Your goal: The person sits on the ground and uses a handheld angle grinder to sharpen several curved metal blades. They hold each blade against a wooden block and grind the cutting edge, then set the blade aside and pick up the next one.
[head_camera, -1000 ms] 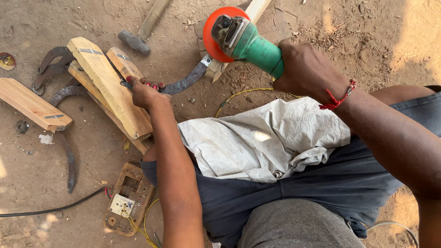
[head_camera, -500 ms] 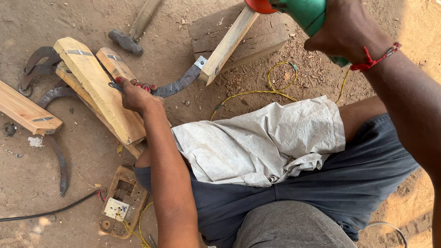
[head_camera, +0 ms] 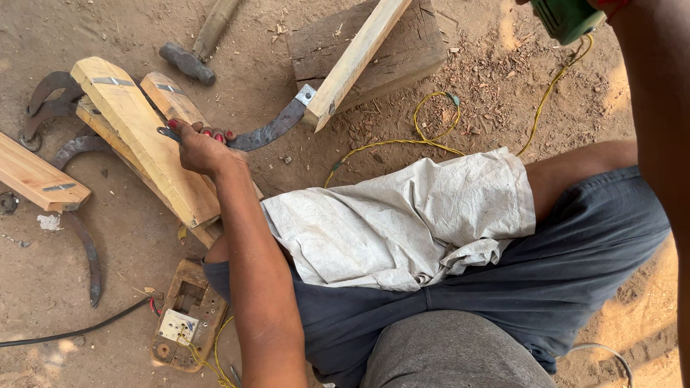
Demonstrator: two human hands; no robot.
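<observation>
Left hand (head_camera: 198,147) gripping a curved blade (head_camera: 269,131).
Fingers closed around the blade beside wooden handles (head_camera: 144,136); right hand's grip not discernible.

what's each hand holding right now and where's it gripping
The left hand grips the curved blade of a wooden-handled sickle at its tip. The right hand is out of frame; only the green power tool shows.

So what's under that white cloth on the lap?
The white cloth lies over the person's thigh and dark shorts. A bare knee shows past its edge. Anything else beneath is covered.
</observation>
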